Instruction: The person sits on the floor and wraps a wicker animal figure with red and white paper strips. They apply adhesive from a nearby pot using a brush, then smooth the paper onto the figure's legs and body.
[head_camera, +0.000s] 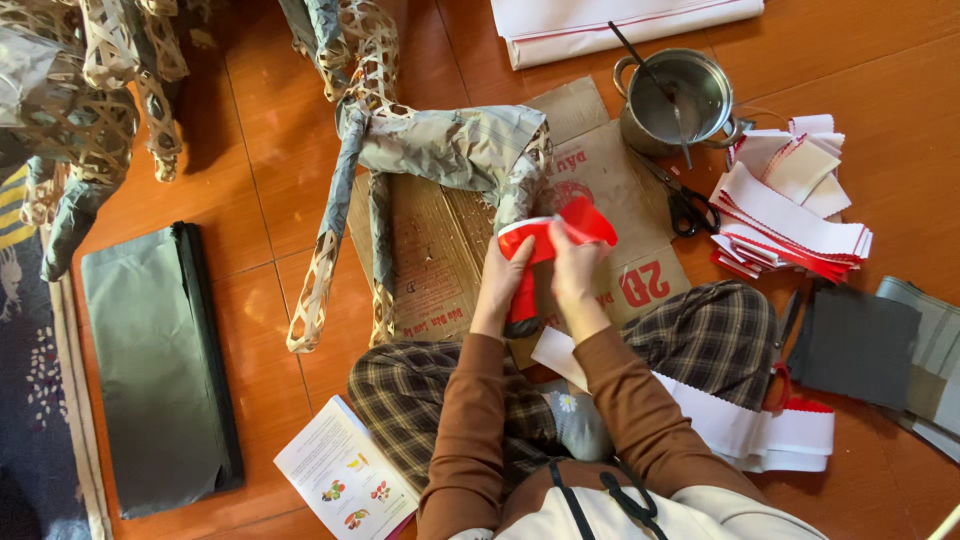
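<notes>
A woven bamboo animal frame (440, 150), partly covered in grey paper, stands on a flattened cardboard sheet (440, 250). My left hand (503, 275) and my right hand (572, 268) press a strip of red paper (560, 228) around one of the frame's legs. The red paper wraps the leg from the fingers down to about knee level. Both hands grip the paper and the leg under it. My crossed legs in checked trousers (720, 335) lie below the cardboard.
A metal pot (680, 95) with a brush stands at the top right, black scissors (685, 205) beside it. Red and white paper strips (790, 215) lie right. Dark paper sheets (150, 360) lie left, a leaflet (345, 480) by my knee, another woven frame (90, 90) top left.
</notes>
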